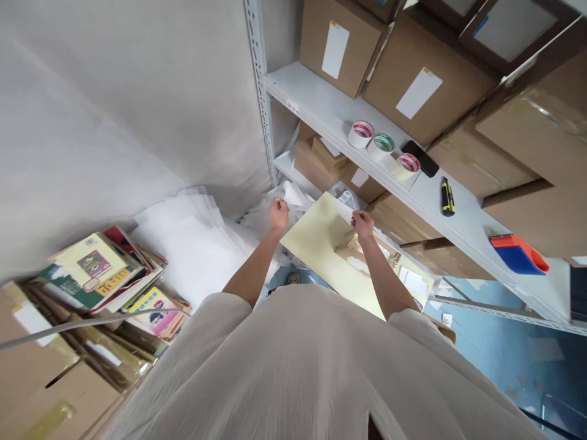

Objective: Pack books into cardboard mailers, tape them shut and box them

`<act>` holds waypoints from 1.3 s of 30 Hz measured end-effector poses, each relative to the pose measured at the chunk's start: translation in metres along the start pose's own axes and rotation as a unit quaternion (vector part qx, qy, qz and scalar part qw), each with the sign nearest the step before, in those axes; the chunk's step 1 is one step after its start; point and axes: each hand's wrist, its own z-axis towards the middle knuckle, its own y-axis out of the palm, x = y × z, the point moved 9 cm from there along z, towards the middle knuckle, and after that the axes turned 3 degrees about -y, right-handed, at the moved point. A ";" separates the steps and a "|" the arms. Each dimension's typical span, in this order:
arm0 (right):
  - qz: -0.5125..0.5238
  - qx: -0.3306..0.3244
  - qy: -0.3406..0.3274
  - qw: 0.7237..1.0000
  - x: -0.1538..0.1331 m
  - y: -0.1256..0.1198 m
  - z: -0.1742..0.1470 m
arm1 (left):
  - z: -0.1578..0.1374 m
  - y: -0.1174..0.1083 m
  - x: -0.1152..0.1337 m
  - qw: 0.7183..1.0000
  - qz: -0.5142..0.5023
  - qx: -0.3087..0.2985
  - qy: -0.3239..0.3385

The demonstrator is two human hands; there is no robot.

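My left hand (279,214) is closed in a loose fist in front of me, off the left edge of a pale yellow tabletop (312,229). Behind it lies a heap of translucent white plastic (298,195). Over the tabletop, my right hand (362,223) has its fingertips pinched together. Whatever either hand holds, if anything, is too small or too see-through to make out. A flat brown cardboard piece (346,252) lies on the tabletop, partly behind my right forearm. White papers (413,282) are farther right on it.
White sheets (183,235) are piled left, beside stacked books (94,269) and cartons (68,397). The grey shelf (472,232) on the right bears tape rolls (381,144), a black phone (420,159), a yellow-black utility knife (447,197), a blue-orange tape dispenser (519,253) and cardboard boxes (413,73).
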 end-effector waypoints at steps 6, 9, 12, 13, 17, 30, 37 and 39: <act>-0.060 -0.063 -0.053 0.995 -0.006 0.027 -0.008 | 0.013 -0.006 -0.015 0.999 -0.043 -0.008 -0.002; -0.063 -0.069 -0.059 0.994 -0.007 0.025 -0.011 | 0.012 0.010 -0.028 0.998 -0.040 -0.029 -0.029; -0.060 -0.061 -0.061 0.994 -0.008 0.016 -0.014 | 0.005 0.029 -0.037 0.997 -0.043 -0.045 -0.052; -0.059 -0.059 -0.061 0.995 -0.008 0.013 -0.015 | 0.002 0.037 -0.038 0.996 -0.045 -0.057 -0.057; -0.054 -0.049 -0.068 0.995 -0.011 -0.008 -0.023 | -0.017 0.080 -0.030 0.986 -0.055 -0.147 -0.058; -0.080 0.032 -0.087 0.992 0.000 -0.140 -0.077 | -0.118 0.221 0.005 0.934 -0.015 -0.348 -0.082; -0.062 0.088 -0.068 0.992 0.024 -0.194 -0.100 | -0.164 0.256 0.017 0.921 0.014 -0.388 -0.020; -0.063 0.095 -0.058 0.992 0.033 -0.202 -0.102 | -0.174 0.261 0.018 0.919 0.023 -0.393 -0.001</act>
